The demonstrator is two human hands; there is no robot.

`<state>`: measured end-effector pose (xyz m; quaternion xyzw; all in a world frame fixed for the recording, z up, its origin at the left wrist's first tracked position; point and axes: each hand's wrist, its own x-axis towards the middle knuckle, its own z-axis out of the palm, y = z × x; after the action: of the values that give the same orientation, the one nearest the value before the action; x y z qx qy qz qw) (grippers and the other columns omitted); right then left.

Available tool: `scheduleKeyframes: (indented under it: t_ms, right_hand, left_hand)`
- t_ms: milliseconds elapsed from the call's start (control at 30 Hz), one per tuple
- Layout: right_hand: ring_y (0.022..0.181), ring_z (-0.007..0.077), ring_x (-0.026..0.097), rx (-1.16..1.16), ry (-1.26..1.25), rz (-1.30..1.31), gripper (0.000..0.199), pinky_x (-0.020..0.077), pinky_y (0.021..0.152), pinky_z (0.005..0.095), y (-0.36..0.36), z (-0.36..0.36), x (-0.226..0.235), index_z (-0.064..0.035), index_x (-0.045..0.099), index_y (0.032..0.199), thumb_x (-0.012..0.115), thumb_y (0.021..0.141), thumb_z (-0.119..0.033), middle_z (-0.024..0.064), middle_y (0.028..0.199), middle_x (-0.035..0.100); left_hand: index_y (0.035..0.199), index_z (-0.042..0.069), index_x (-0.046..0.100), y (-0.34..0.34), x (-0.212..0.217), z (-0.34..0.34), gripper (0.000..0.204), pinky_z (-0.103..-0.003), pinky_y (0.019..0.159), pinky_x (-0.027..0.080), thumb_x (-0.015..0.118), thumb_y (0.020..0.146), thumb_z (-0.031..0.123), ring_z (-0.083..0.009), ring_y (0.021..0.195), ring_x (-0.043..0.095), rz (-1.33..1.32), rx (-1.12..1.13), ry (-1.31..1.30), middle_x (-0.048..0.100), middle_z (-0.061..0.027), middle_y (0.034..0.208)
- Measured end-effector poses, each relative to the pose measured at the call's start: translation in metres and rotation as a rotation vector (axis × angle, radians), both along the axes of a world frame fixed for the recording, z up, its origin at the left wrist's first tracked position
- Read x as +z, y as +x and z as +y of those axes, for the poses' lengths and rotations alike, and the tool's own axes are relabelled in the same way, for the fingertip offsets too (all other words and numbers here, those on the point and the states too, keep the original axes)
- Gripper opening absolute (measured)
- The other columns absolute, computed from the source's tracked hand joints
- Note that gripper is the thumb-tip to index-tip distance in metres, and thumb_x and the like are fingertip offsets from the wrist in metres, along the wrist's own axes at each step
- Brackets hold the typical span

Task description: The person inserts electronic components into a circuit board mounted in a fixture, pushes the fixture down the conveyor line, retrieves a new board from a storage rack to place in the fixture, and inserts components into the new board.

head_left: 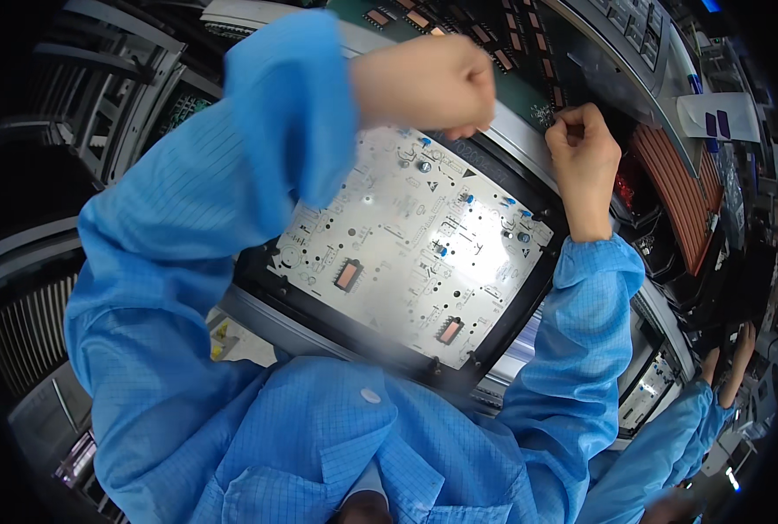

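Note:
A white circuit board (397, 236) lies in a black frame (319, 307) in front of me, with chips and small blue parts on it. Over its far edge is my left hand (428, 86), slightly blurred, with its fingers curled in. What those fingers hold, if anything, is hidden. My right hand (586, 150) is at the far right, beyond the board's corner, thumb and fingertips pinched together. Anything between them is too small to make out. Beside its fingertips a little heap of tiny silvery parts (542, 113) lies on a green surface (515, 94).
Rows of chips (515, 39) with orange-pink tops lie on the green surface. Black bins (655, 236) stand at right near a stack of reddish-brown strips (668, 188). A keyboard (638, 31) is at the upper right. Another person's blue sleeve (668, 445) shows at lower right.

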<state>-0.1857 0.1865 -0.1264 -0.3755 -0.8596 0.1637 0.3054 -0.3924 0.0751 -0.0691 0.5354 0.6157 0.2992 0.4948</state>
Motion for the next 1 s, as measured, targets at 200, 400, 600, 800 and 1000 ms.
scheduleKeyframes:
  t_ms: [200, 400, 600, 800, 1000]
  right_hand:
    - [0.069, 0.006, 0.058, 0.069, -0.548, 0.244, 0.009, 0.0452, 0.06, 0.019, 0.016, -0.01, 0.009, 0.0022, 0.06, 0.093, 0.061, 0.091, -0.007, 0.0011, 0.079, 0.061]
    - [0.069, 0.0057, 0.053, 0.169, -0.773, 0.08, 0.006, 0.0443, 0.063, 0.0195, 0.048, -0.096, 0.037, 0.0038, 0.061, 0.091, 0.059, 0.085, 0.005, 0.0023, 0.08, 0.061]
    - [0.068, 0.0066, 0.052, 0.137, -1.041, 0.109, 0.005, 0.0435, 0.062, 0.0209, 0.06, -0.16, 0.03, 0.0044, 0.06, 0.091, 0.061, 0.086, 0.005, 0.0029, 0.077, 0.061]
    - [0.07, 0.0041, 0.053, -0.003, -1.193, 0.353, 0.009, 0.043, 0.065, 0.019, 0.058, -0.206, 0.027, 0.0003, 0.061, 0.093, 0.066, 0.086, -0.002, -0.0006, 0.081, 0.062]
    - [0.075, 0.0037, 0.054, -0.07, -1.244, 0.478, 0.007, 0.0433, 0.068, 0.0189, 0.049, -0.224, 0.025, -0.0003, 0.063, 0.093, 0.066, 0.087, -0.002, -0.0002, 0.084, 0.064]
  left_hand:
    - [0.084, 0.004, 0.057, -0.014, -0.019, -0.091, 0.003, -0.021, 0.065, 0.04, 0.061, 0.084, 0.004, -0.0058, 0.074, 0.048, -0.069, 0.074, 0.013, 0.057, -0.0001, 0.084]
    - [0.08, 0.007, 0.065, 0.008, -0.036, -0.154, 0.007, -0.03, 0.084, 0.039, 0.068, 0.075, 0.004, -0.0232, 0.095, 0.044, 0.453, 0.196, 0.335, 0.054, -0.0056, 0.099]
    - [0.081, 0.008, 0.067, 0.029, -0.046, -0.165, 0.008, -0.034, 0.092, 0.037, 0.069, 0.074, 0.005, -0.0265, 0.103, 0.039, 0.454, 0.284, 0.28, 0.051, -0.0055, 0.104]
    - [0.089, 0.002, 0.061, 0.051, -0.036, -0.176, 0.012, -0.024, 0.081, 0.042, 0.063, 0.081, -0.007, -0.0102, 0.085, 0.054, -0.18, 0.317, 0.12, 0.061, -0.0058, 0.096]
    - [0.096, -0.001, 0.061, 0.097, -0.045, -0.183, 0.013, -0.025, 0.086, 0.047, 0.058, 0.085, -0.008, -0.0127, 0.1, 0.059, -0.572, 0.471, 0.117, 0.064, -0.0117, 0.104]
